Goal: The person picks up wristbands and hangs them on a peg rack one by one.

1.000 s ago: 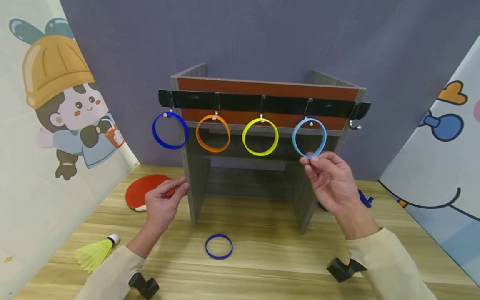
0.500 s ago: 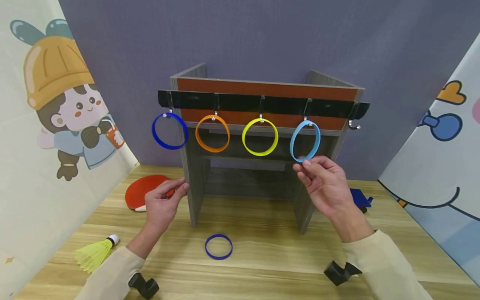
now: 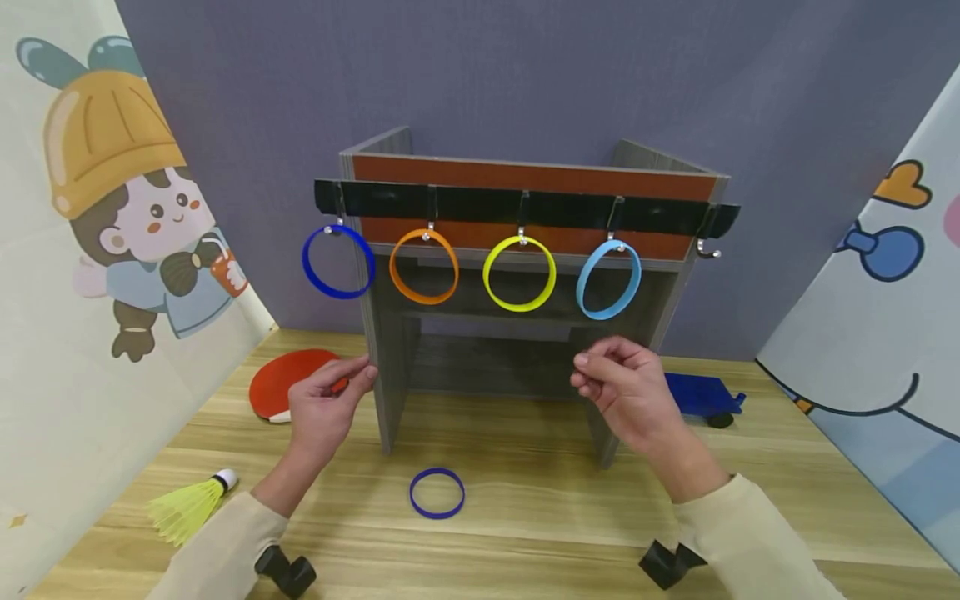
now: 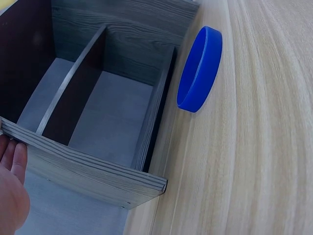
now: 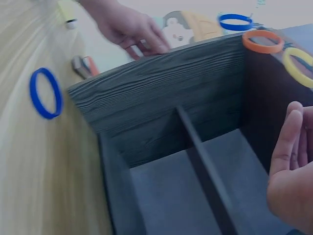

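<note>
A light blue wristband [image 3: 581, 287] hangs from a hook on the black strip, beside a yellow [image 3: 487, 287], an orange [image 3: 395, 283] and a dark blue wristband [image 3: 309, 271]. Below the light blue one, my right hand [image 3: 626, 392] is apart from it, fingers loosely bent and holding nothing. My left hand [image 3: 326, 408] touches the left side panel of the grey wooden shelf [image 3: 384, 367]; in the left wrist view its relaxed fingers [image 4: 18, 161] lie against the panel's outer face. Another blue wristband [image 3: 412, 496] is on the tabletop before the shelf.
At the strip's right end a bare hook [image 3: 707, 252] sticks out. Left of the shelf lie a red table tennis bat [image 3: 281, 383] and a yellow shuttlecock [image 3: 187, 506]. A blue wheeled toy [image 3: 697, 394] stands to the right, partly behind the right hand.
The light blue wristband has come to hang on its hook, and my right hand has let go of it and moved down and left. The left hand has stayed put.
</note>
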Motion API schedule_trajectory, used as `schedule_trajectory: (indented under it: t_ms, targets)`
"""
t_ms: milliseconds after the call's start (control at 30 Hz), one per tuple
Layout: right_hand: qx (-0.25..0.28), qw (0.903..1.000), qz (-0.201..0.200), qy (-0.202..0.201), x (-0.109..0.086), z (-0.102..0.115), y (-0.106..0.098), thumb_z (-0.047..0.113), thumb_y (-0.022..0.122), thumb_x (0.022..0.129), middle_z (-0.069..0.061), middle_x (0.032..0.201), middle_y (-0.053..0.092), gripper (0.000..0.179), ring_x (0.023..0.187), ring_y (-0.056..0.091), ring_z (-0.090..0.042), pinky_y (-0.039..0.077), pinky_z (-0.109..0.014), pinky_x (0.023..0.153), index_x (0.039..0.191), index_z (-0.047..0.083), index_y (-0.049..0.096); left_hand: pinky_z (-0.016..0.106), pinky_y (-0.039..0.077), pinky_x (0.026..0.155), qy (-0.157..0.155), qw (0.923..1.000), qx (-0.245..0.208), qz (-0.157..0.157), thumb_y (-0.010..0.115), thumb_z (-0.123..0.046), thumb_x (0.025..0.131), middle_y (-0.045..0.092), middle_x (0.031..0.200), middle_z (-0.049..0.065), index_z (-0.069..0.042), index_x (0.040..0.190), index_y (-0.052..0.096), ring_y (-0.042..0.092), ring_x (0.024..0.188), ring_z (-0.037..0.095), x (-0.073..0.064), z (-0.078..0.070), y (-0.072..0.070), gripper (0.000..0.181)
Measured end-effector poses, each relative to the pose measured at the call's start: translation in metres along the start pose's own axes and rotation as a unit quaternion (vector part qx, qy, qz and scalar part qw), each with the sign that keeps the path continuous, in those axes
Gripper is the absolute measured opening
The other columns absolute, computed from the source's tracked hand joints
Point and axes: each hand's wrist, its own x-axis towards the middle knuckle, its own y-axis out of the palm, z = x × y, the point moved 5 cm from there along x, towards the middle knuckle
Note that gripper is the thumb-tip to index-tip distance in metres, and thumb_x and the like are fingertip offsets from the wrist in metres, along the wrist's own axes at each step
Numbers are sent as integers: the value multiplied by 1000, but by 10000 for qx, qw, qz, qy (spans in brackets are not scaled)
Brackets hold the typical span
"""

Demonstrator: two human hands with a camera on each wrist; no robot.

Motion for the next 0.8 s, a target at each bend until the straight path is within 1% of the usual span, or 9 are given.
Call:
schedule_trajectory:
  t_ms: [133, 267, 433, 567, 667, 800]
  targets:
    - [-396, 9986, 68, 331, -3, -18, 0, -10, 56, 89, -7, 77, 65, 20, 66, 66, -14, 56, -20, 59, 80, 6, 64, 28, 58, 65, -46, 10000, -38, 39, 67, 20, 77, 68, 84, 9, 20, 94, 65, 67, 72, 14, 1, 1, 0, 18]
    - [-651, 9962, 41, 578, -5, -32, 0, -8, 60, 87, -7, 75, 64, 17, 65, 65, -14, 56, -22, 58, 79, 7, 63, 28, 58, 65, -92, 9999, -102, 71, 66, 20, 77, 68, 84, 11, 21, 95, 64, 67, 72, 14, 1, 2, 1, 18]
    - [-739, 9949, 129, 681, -6, -42, 1, -9, 61, 86, -6, 73, 63, 19, 64, 65, -14, 56, -21, 57, 77, 8, 62, 30, 58, 66, -179, 9998, -104, 56, 69, 16, 78, 68, 85, 10, 20, 94, 65, 67, 73, 15, 2, 3, 1, 17]
    - [-880, 9919, 240, 879, -7, -52, 2, -9, 62, 84, -6, 73, 64, 19, 63, 64, -14, 56, -22, 56, 77, 9, 63, 30, 58, 66, -202, 9998, -31, 41, 69, 15, 78, 68, 85, 7, 19, 94, 65, 67, 73, 15, 2, 3, 1, 17]
    - [-1224, 9853, 251, 1160, -9, -63, 2, -6, 65, 83, -7, 73, 63, 16, 61, 64, -14, 56, -23, 55, 77, 9, 62, 30, 58, 66, -183, 9998, -25, 37, 69, 16, 77, 68, 85, 7, 19, 95, 65, 67, 72, 15, 2, 3, 2, 18]
    - [-1813, 9699, 339, 1589, -12, -79, 4, -3, 69, 81, -10, 73, 63, 10, 61, 64, -17, 57, -27, 56, 78, 4, 62, 30, 58, 65, -146, 9999, -18, 27, 68, 18, 77, 68, 84, 8, 19, 94, 65, 67, 72, 15, 1, 5, 2, 18]
